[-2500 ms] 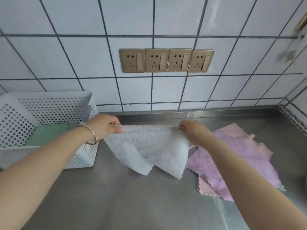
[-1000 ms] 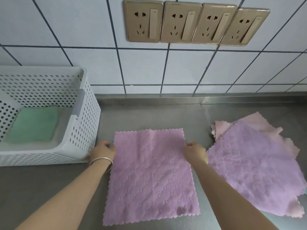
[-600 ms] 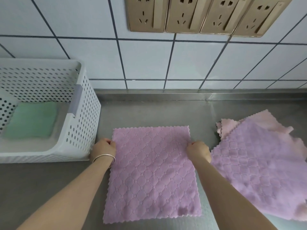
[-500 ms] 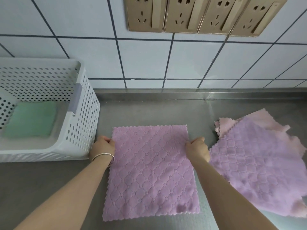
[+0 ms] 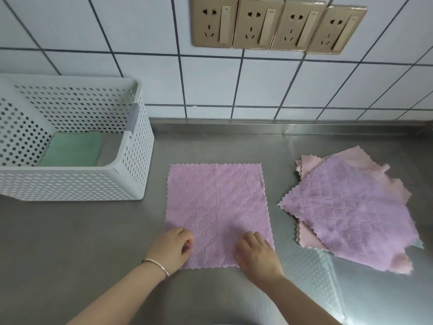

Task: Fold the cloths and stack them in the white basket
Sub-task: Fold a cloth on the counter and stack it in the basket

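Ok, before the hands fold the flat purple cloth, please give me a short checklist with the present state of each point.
1. Flat purple cloth lies spread and smooth on the steel counter: ok.
2. Left hand at the near left corner: ok.
3. Right hand on the near right corner: ok.
4. Corners actually pinched: cannot tell.
5. Flat cloth lies apart from the pile of unfolded cloths: ok.
6. White basket has room above the folded green cloth: ok.
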A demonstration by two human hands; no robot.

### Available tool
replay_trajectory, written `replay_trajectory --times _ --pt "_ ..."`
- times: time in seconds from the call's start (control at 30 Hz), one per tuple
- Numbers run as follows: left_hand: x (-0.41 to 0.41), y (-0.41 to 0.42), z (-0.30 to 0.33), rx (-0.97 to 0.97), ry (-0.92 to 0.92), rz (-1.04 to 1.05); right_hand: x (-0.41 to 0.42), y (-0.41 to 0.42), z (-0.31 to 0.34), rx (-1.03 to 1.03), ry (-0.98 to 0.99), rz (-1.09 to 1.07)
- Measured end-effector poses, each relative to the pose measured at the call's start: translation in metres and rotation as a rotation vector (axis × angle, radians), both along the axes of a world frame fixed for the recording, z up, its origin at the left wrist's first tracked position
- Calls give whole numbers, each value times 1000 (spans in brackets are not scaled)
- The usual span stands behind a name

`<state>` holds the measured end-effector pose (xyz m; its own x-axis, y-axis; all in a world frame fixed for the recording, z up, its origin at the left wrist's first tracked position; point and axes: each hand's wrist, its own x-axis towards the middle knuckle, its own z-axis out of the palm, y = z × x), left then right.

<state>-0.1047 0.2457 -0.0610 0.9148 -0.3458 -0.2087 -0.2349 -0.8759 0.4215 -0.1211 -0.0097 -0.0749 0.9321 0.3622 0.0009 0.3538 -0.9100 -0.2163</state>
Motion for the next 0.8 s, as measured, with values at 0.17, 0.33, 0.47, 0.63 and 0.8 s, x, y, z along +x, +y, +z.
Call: replay_trajectory --times 0.17,0.33,0.47,0.63,0.8 --pt "-26 6 4 155 -108 -135 -15 -15 2 38 -25 -10" --pt "-34 11 -3 141 -217 -147 -18 -19 4 -35 -61 16" --pt "-30 19 -14 40 -253 -37 -11 -22 9 -132 -17 -110" --pt "-25 31 -17 -166 -116 114 -2 -41 15 -113 81 -168" --pt "-22 33 18 2 120 82 3 -53 43 -152 234 -154"
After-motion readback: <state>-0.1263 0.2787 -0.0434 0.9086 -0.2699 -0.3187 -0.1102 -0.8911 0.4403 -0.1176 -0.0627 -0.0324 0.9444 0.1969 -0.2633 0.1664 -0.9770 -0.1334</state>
